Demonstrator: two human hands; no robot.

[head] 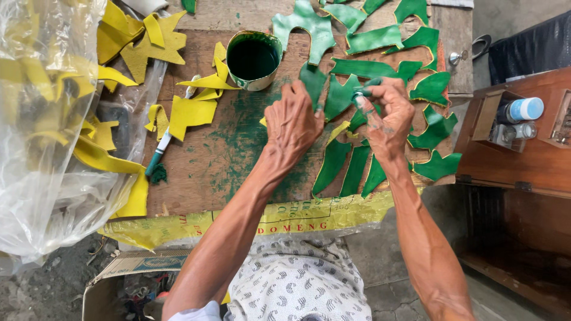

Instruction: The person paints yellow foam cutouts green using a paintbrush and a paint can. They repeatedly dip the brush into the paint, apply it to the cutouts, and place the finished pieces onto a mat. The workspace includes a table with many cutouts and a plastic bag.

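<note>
Person is colouring leather-like cut pieces green, edge by edge, at a stained wooden worktop (pixel 196 172). Left hand (pixel 291 122) is lying mostly flat, fingers spread, pinning down a green piece (pixel 339 95) near the worktop's middle; it isn't gripping, just pressing. Right hand (pixel 386 113) is curled tight around a small green-stained dauber (pixel 360 94) (could be a sponge or rag, too small to tell), tip touching that same piece's edge.

Step in hand, as I read it: dyeing this piece, roughly mid-batch. Finished green pieces (pixel 380 38) are spreading across the right and top of the worktop; undyed yellow pieces (pixel 190 110) are waiting on the left, more in the clear plastic bag (pixel 41 119). Tin of green dye (pixel 254 58) is sitting just beyond the left hand, open.

Next move probably calls for keeping the piece pinned while running the dauber along the remaining yellow rim, then re-dipping in the tin. A spare brush (pixel 159 156) is lying idle left of centre.
</note>
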